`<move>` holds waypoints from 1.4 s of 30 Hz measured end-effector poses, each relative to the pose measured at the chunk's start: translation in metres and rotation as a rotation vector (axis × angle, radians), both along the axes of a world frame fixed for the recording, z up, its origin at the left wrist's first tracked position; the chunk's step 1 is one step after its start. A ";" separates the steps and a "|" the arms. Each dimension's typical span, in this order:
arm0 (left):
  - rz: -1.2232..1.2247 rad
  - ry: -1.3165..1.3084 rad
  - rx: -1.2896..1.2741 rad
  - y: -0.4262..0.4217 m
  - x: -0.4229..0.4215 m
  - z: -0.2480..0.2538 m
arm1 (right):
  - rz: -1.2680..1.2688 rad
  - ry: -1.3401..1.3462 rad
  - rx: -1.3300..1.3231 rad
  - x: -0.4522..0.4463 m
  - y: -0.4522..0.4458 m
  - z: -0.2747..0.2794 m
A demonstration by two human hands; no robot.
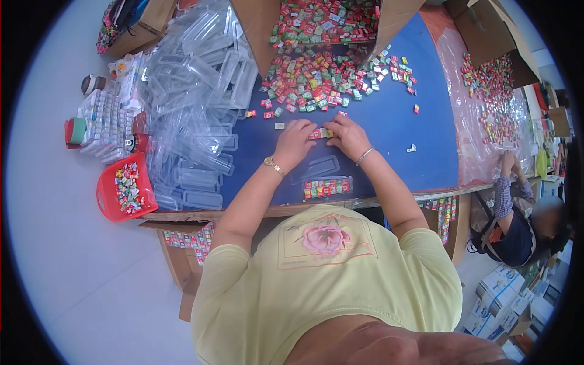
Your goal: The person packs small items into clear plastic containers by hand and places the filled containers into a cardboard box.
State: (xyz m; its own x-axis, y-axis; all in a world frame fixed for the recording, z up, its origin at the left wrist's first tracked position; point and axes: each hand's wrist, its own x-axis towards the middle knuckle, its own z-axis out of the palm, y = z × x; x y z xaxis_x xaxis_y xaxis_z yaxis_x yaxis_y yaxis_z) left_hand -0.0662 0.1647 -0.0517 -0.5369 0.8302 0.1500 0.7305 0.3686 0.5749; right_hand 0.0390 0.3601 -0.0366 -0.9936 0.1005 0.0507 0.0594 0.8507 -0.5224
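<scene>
Between my two hands, just above the blue tabletop, is a short row of small printed boxes (320, 133), coloured red, green and yellow. My left hand (296, 143), with a gold watch at the wrist, pinches the left end of this row. The fingers of my right hand (348, 139), which has a bracelet on its wrist, close on the right end. Nearer to my body lies a clear plastic tray (328, 187) filled with rows of similar boxes. An unfilled clear tray (322, 166) lies just beyond it. One loose pale-green box (280, 126) sits beside my left hand.
A heap of small boxes (316, 76) spills from a cardboard carton (395, 24) at the back. Clear trays (194, 85) are piled at left, above a red basket (105, 193) of small pieces. At right, a person (508, 207) sits by another heap (496, 103).
</scene>
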 end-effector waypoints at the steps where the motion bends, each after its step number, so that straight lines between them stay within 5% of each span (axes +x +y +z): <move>1: 0.034 0.031 0.052 -0.005 0.004 0.007 | -0.050 -0.004 -0.033 0.003 0.000 0.007; 6: 0.250 0.287 0.056 -0.037 -0.019 0.005 | -0.177 0.131 0.126 -0.001 0.027 0.001; 10: 0.213 0.203 -0.024 -0.047 -0.029 -0.014 | -0.067 0.130 0.105 -0.008 0.039 -0.014; 12: 0.230 0.148 -0.041 -0.045 -0.021 -0.013 | -0.143 -0.167 0.058 -0.007 0.038 -0.007; 15: 0.216 -0.093 0.031 -0.039 -0.016 -0.013 | -0.167 -0.269 0.030 0.001 0.035 0.007; 21: 0.112 0.184 0.135 -0.030 -0.016 -0.006 | -0.037 0.077 0.202 0.011 0.024 0.020; 32: -0.031 0.103 0.085 -0.009 -0.012 -0.007 | 0.092 0.002 0.227 -0.006 0.000 -0.008; 42: 0.039 -0.006 0.067 -0.078 0.064 0.018 | 0.196 -0.063 0.016 0.051 -0.039 0.007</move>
